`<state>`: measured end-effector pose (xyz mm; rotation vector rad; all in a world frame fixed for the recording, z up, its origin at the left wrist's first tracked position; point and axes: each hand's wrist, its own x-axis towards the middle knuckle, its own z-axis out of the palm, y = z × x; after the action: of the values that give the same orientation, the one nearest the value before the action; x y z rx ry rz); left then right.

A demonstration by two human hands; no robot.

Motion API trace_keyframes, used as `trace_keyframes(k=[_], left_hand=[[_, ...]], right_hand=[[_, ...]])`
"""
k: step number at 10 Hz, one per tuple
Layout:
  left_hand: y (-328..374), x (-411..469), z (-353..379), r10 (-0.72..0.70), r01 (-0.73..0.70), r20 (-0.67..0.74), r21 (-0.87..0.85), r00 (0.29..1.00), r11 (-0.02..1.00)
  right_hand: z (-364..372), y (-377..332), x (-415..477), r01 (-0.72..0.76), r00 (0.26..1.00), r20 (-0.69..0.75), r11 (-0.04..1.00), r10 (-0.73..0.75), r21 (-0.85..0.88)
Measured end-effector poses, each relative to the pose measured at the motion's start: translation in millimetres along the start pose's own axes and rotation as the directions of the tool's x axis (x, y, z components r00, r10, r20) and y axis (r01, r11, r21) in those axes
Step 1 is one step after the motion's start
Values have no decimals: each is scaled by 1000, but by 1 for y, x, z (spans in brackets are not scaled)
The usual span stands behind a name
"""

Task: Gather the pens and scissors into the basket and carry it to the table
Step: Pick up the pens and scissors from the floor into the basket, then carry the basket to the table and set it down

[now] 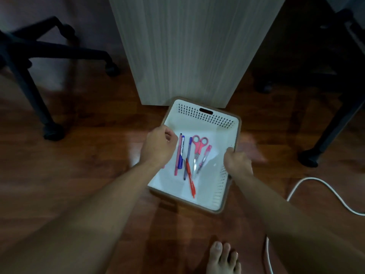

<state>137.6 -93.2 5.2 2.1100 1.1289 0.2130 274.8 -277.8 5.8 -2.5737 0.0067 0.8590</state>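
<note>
Two hands hold the white basket (205, 117) over the wooden floor (88, 165), near a pale table panel (187, 46): the left hand (158, 147) curls over its left rim, the right hand (236, 161) clamps its right rim. Inside lie pink-handled scissors (198, 149) among several pens (180, 155).

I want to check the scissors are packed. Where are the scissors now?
In the head view, the pink-handled scissors lie inside the white basket, right of centre, between a blue pen and a pink pen.
</note>
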Motion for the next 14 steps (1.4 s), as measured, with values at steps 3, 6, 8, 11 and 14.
trace_keyframes(k=[3,6,8,11,14], left_hand=[[-38,0,-21,95,-57,-245,159,965,986],[-79,-10,-37,-332,413,-348,190,877,891],[-106,-19,-36,-453,460,-105,70,886,885],[-113,-6,-51,-337,337,-26,2,941,941],[-89,2,-61,-501,527,180,-419,846,740]], right_hand=[[46,2,-20,-334,911,365,861,191,384],[57,-3,-39,-557,664,738,736,117,384],[13,5,-1,-209,936,331,949,123,237],[-1,-32,30,242,968,35,958,-250,157],[-2,-47,39,222,966,111,969,-234,113]])
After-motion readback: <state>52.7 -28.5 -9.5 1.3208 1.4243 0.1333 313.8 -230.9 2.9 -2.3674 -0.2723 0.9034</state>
